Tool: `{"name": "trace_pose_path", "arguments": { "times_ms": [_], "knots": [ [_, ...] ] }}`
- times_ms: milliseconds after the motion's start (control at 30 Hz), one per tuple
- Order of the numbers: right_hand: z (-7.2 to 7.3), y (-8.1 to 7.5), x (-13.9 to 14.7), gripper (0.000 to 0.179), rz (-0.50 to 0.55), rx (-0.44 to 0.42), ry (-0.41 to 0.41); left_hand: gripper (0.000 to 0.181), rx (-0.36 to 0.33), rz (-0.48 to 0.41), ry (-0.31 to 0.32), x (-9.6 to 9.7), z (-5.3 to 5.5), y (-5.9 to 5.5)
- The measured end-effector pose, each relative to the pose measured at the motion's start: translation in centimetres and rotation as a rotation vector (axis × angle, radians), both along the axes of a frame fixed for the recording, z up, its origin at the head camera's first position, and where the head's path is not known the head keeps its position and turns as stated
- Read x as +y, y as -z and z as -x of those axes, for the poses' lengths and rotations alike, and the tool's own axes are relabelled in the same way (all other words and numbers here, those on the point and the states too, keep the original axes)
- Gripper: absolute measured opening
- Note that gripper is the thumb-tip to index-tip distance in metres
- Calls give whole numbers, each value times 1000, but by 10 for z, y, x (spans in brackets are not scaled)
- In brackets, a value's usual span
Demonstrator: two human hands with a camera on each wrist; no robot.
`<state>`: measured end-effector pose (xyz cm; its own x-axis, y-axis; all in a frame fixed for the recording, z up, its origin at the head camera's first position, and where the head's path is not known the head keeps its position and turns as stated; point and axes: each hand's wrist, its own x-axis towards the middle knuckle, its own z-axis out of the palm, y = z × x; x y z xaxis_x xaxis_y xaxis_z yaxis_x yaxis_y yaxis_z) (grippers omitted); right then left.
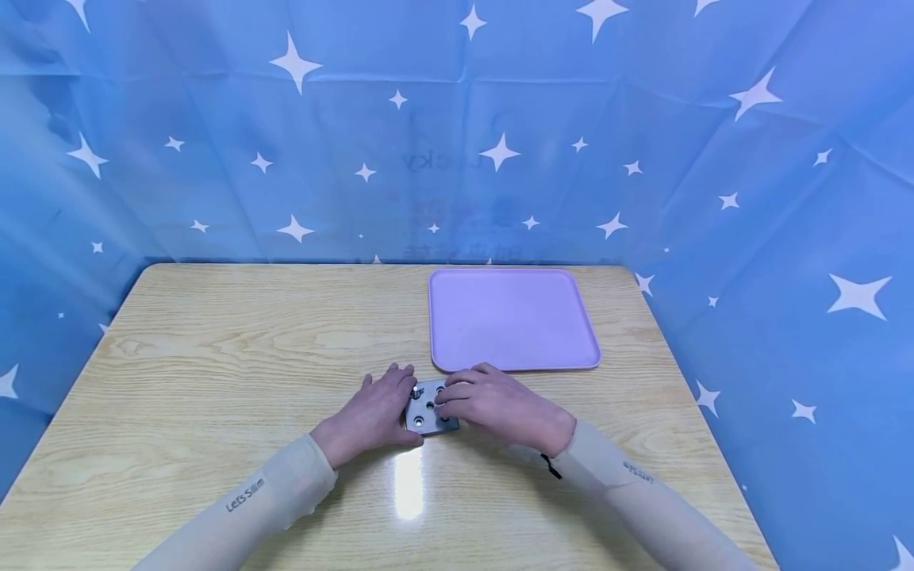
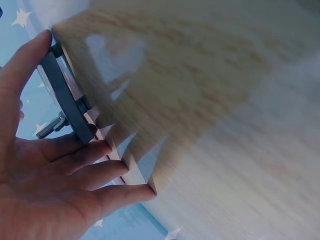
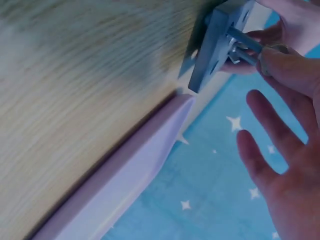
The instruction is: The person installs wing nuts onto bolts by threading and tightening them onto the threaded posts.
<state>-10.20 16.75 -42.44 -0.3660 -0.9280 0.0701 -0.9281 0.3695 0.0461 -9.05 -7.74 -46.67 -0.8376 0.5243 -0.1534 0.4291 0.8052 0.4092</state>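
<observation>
A small grey metal plate (image 1: 431, 407) with several round holes is held just above the wooden table. My left hand (image 1: 378, 408) grips its left side, thumb and index finger at opposite edges, the other fingers spread. A threaded bolt (image 2: 48, 128) with a nut stands up from the plate near the left fingers. Dark round stubs (image 2: 84, 103) stick out underneath. My right hand (image 1: 496, 400) is over the plate's right side. In the right wrist view, its thumb and index finger pinch the end of a metal rod (image 3: 245, 39) rising from the plate, while the other fingers stay extended.
A shallow purple tray (image 1: 514, 317) lies on the table (image 1: 236, 357) just behind the right hand. A blue curtain (image 1: 400, 143) with white stars closes off the back and sides.
</observation>
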Motion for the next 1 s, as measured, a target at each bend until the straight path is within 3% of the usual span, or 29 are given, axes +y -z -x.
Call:
{"name": "trace_pose_path", "arguments": {
  "times_ms": [267, 500, 700, 800, 900, 1000],
  "knots": [
    [-2, 13, -7, 12, 99, 66, 90, 96, 22, -9, -3, 0, -1, 1],
    [-11, 28, -17, 22, 211, 147, 238, 98, 38, -7, -2, 0, -1, 2],
    [-16, 27, -17, 39, 168, 128, 334, 98, 35, -6, -2, 0, -1, 2],
    [-14, 18, -11, 50, 143, 19, 303, 97, 29, -4, 1, 0, -1, 2],
    [-9, 8, -3, 48, 116, -74, 185, 97, 24, -2, 3, 0, -1, 2],
    [-4, 2, 2, 46, 80, -68, 51, 97, 21, 0, 4, 0, -1, 1]
  ]
}}
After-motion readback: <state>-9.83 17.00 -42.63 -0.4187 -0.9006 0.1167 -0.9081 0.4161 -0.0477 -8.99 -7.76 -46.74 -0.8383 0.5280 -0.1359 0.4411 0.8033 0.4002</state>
